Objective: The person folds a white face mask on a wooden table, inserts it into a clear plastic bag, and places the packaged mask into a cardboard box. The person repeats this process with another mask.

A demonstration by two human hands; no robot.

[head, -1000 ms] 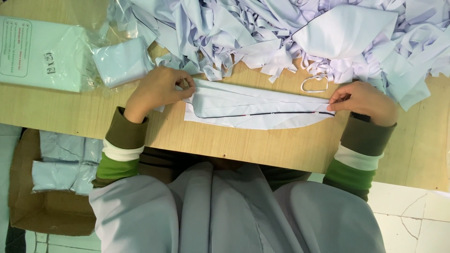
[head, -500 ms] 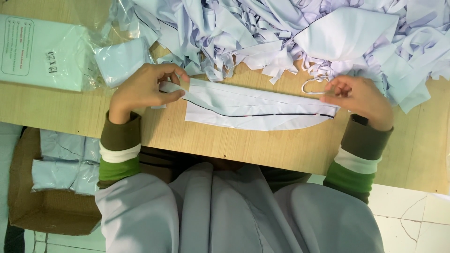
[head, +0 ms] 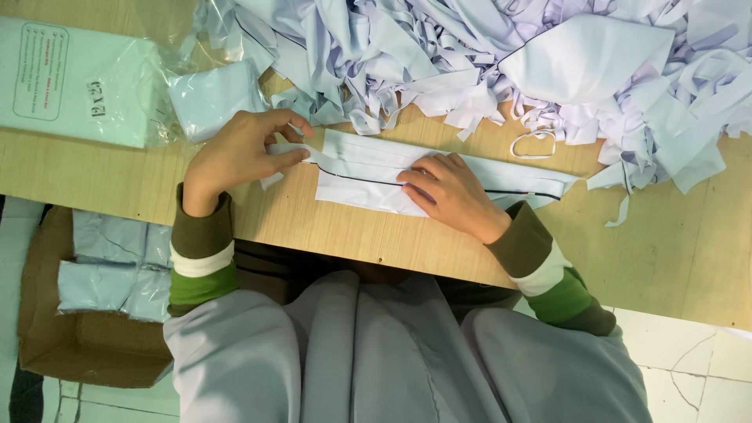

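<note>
A long, folded piece of pale blue-white cloth (head: 356, 168) with a thin dark edge line lies flat on the wooden table (head: 674, 251). My left hand (head: 235, 153) pinches its left end between thumb and fingers and lifts it slightly. My right hand (head: 450, 192) presses flat on the middle of the cloth, fingers together, pointing left. The cloth's right end (head: 540, 188) stretches out past my right wrist.
A big heap of the same pale cloth pieces and straps (head: 501, 55) fills the table's far side. A plastic-wrapped pale packet (head: 74, 78) and a small bagged bundle (head: 215, 98) lie at far left. A cardboard box with bagged bundles (head: 102, 274) sits on the floor at left.
My right hand has left the cloth's right end and slid left onto its middle. My left hand has stayed at the left end, shifting only slightly.
</note>
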